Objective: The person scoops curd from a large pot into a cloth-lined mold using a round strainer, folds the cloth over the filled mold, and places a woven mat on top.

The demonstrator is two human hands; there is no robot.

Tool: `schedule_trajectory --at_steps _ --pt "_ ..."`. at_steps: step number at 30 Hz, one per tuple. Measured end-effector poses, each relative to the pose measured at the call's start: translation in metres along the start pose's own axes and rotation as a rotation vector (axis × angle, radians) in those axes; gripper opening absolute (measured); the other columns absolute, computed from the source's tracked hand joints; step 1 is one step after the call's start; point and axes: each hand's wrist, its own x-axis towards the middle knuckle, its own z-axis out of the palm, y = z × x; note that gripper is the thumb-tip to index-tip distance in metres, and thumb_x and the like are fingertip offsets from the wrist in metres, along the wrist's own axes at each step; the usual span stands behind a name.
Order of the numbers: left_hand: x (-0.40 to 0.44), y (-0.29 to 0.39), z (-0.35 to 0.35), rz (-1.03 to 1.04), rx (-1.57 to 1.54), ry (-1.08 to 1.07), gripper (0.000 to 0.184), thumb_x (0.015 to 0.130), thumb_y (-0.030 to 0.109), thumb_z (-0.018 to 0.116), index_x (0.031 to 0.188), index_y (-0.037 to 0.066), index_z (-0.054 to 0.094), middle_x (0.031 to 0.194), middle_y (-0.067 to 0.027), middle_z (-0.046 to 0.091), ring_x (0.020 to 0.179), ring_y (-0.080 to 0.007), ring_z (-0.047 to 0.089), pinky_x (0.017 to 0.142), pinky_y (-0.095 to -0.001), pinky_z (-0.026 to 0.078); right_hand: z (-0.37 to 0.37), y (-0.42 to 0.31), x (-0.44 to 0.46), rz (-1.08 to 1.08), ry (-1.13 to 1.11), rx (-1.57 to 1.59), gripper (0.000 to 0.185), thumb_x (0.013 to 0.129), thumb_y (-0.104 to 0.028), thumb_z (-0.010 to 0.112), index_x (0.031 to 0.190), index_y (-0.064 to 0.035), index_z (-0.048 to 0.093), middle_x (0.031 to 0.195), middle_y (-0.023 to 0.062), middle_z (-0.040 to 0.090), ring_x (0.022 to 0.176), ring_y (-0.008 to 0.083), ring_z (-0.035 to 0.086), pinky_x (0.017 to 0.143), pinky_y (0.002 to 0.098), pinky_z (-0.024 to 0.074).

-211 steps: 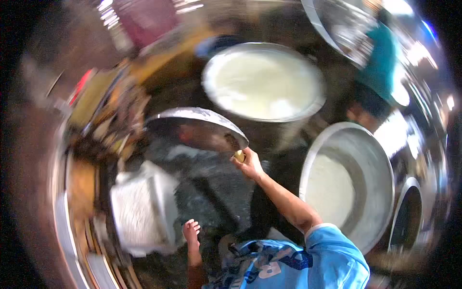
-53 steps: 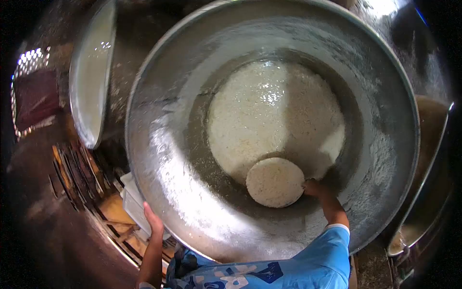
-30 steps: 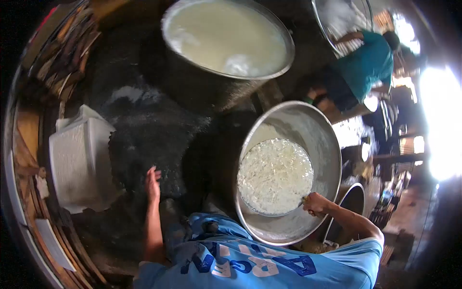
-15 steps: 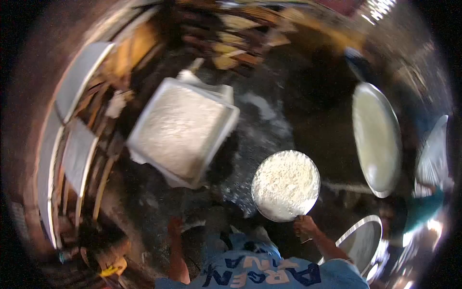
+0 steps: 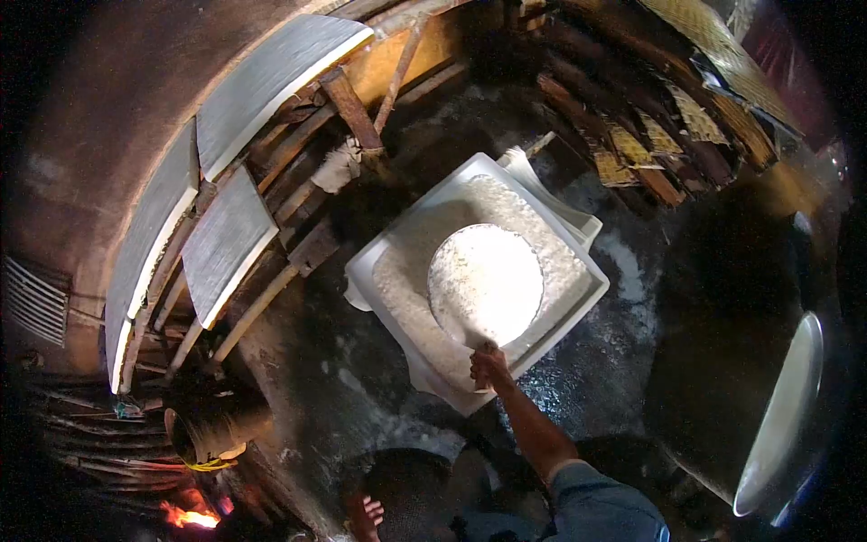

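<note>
My right hand (image 5: 490, 368) is closed round the handle of a wide round scoop (image 5: 486, 285) heaped with a white, wet-looking mass. The scoop is over a square white cloth-lined container (image 5: 578, 303), inside its rim as seen from above. More of the whitish mass (image 5: 397, 280) fills that container around the scoop. Whether the scoop touches it cannot be told. At the bottom of the view, my left hand (image 5: 366, 517) hangs low with its fingers apart, holding nothing.
Flat grey boards (image 5: 230, 244) lean on a wooden frame at the left. A fire (image 5: 191, 515) burns at the lower left beside a cylindrical metal container (image 5: 217, 429). Split wood (image 5: 668, 135) is piled at the upper right. A large vat (image 5: 786, 415) stands at the right.
The filled scoop has gone from the large metal basin, across the floor, to over the square container. My view has turned left, and the co-worker in green has left it.
</note>
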Motion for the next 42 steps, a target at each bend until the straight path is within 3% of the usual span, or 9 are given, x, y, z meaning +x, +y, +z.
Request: schedule_trajectory --at_steps 6,14,19,24,26,28,30,36,42 --pt "-0.105 0.044 0.060 -0.089 -0.102 0.378 0.043 0.092 0.035 0.038 0.121 0.005 0.048 0.108 -0.0150 0.059 0.084 -0.0265 0.061 0.078 -0.0426 0.048 0.042 -0.004 0.048 -0.055 0.057 0.234 0.013 0.078 -0.004 0.056 0.088 -0.0010 0.048 0.061 0.0079 0.047 0.045 0.0208 0.048 0.042 0.0369 0.0457" --pt "-0.028 0.000 0.042 -0.052 -0.015 0.111 0.035 0.091 0.034 0.041 0.110 0.007 0.050 0.094 -0.0093 0.057 0.075 -0.0218 0.058 0.069 -0.0388 0.048 0.017 -0.008 0.056 -0.129 0.451 0.171 0.019 0.082 -0.013 0.054 0.098 -0.0080 0.048 0.063 0.0084 0.050 0.048 0.0214 0.050 0.043 0.0361 0.0444" --pt "0.017 0.004 0.059 0.155 0.061 -0.067 0.031 0.090 0.034 0.042 0.104 0.008 0.051 0.085 -0.0057 0.056 0.070 -0.0188 0.056 0.064 -0.0365 0.047 -0.013 -0.068 -0.051 -0.300 0.641 -0.137 0.021 0.075 -0.021 0.064 0.079 -0.0018 0.057 0.071 0.0099 0.057 0.052 0.0209 0.053 0.044 0.0359 0.0422" --pt "0.059 0.004 0.124 0.492 0.160 -0.272 0.027 0.089 0.034 0.044 0.097 0.009 0.053 0.077 -0.0022 0.055 0.064 -0.0158 0.054 0.058 -0.0341 0.047 -0.072 -0.152 -0.194 -0.505 1.158 -0.471 0.038 0.073 -0.015 0.064 0.102 0.0005 0.046 0.088 0.0160 0.062 0.085 0.0306 0.061 0.070 0.0366 0.0480" --pt "0.079 0.004 0.176 0.631 0.130 -0.473 0.026 0.089 0.033 0.044 0.094 0.010 0.053 0.073 -0.0007 0.054 0.062 -0.0146 0.053 0.056 -0.0332 0.047 -0.117 -0.155 -0.329 -1.089 0.956 -0.351 0.046 0.073 -0.013 0.064 0.110 -0.0014 0.039 0.090 0.0157 0.061 0.084 0.0290 0.061 0.072 0.0360 0.0479" --pt "0.051 0.014 0.233 0.291 0.133 -1.106 0.028 0.089 0.032 0.041 0.101 0.009 0.054 0.080 -0.0022 0.059 0.066 -0.0138 0.055 0.056 -0.0309 0.047 -0.167 -0.120 -0.458 -1.229 0.909 -0.325 0.044 0.073 -0.015 0.066 0.107 -0.0026 0.042 0.086 0.0152 0.061 0.081 0.0244 0.061 0.071 0.0343 0.0479" --pt "-0.098 -0.041 0.297 0.727 0.655 -0.698 0.036 0.091 0.033 0.037 0.112 0.009 0.053 0.092 -0.0060 0.064 0.072 -0.0137 0.059 0.058 -0.0261 0.046 -0.235 -0.058 -0.581 -1.314 0.922 -0.290 0.042 0.072 -0.018 0.067 0.105 -0.0029 0.046 0.084 0.0154 0.060 0.077 0.0207 0.060 0.070 0.0336 0.0477" --pt "-0.292 -0.243 0.426 0.680 1.198 -1.290 0.045 0.092 0.041 0.035 0.115 0.006 0.053 0.100 -0.0063 0.062 0.083 -0.0144 0.058 0.070 -0.0282 0.044 -0.407 0.199 -0.757 -1.022 1.701 -0.126 0.036 0.074 -0.025 0.061 0.087 0.0076 0.052 0.070 0.0216 0.057 0.065 0.0316 0.059 0.060 0.0406 0.0459" --pt "-0.431 -0.444 0.439 0.789 1.574 -1.510 0.049 0.093 0.044 0.030 0.115 0.006 0.051 0.097 -0.0029 0.058 0.086 -0.0124 0.052 0.067 -0.0277 0.041 -0.462 0.423 -0.689 -0.737 1.319 1.517 0.010 0.071 -0.008 0.053 0.064 -0.0009 0.050 0.048 0.0072 0.048 0.037 0.0180 0.048 0.035 0.0311 0.0393"
